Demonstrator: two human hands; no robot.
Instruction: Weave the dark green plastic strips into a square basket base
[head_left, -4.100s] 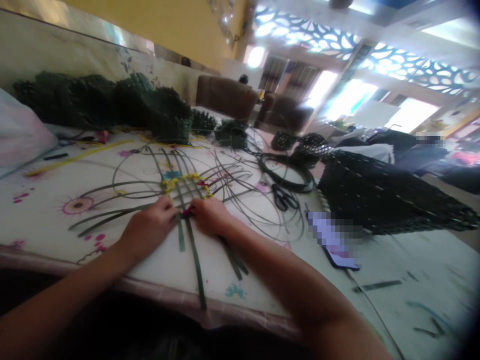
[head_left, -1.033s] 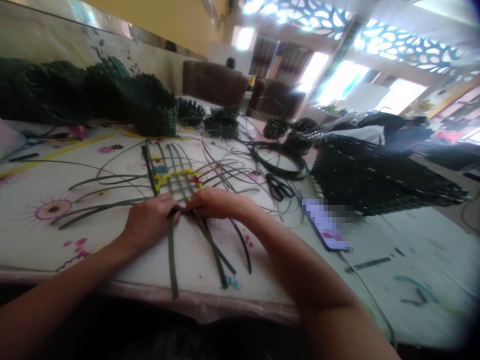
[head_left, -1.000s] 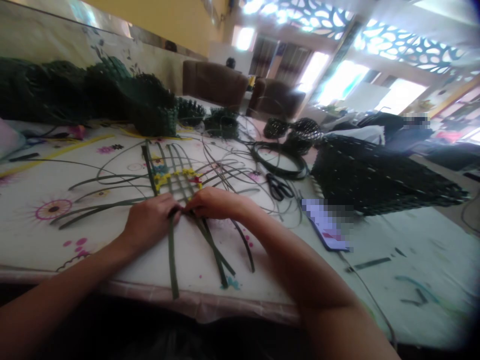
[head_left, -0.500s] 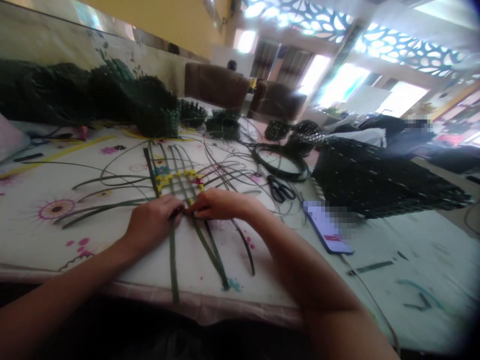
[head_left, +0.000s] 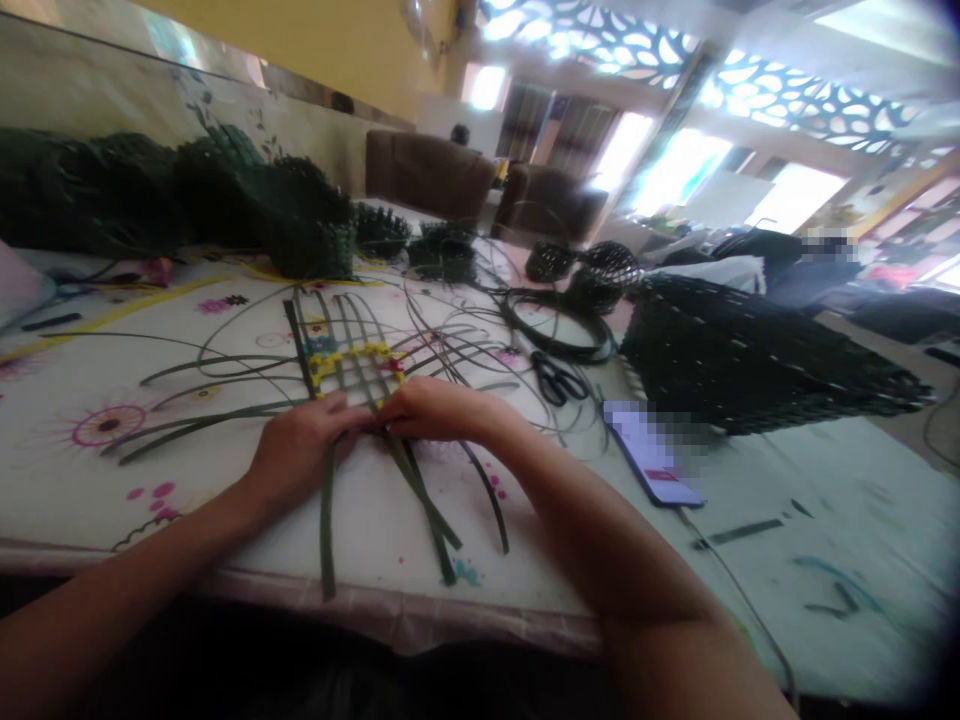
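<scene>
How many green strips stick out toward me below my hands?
4: one strip below your left hand, two crossing strips below your right hand, one curved strip farther right. More may be hidden.

Open lattice (head_left: 365, 378) of green strips (head_left: 327, 530), yellow ties (head_left: 384, 351) along its edge, ends splayed across floral tabletop (head_left: 247, 435)

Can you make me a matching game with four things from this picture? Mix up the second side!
Column one:
1. scissors
2. phone
3. green strips
4. right hand

Column two:
A. crossing in a grid, with yellow bits along it
B. fingers bent, close beside the left hand
C. black, lying near the dark coil
D. showing a lit screen

Right pairs: 1 goes with C, 2 with D, 3 with A, 4 with B.
</scene>
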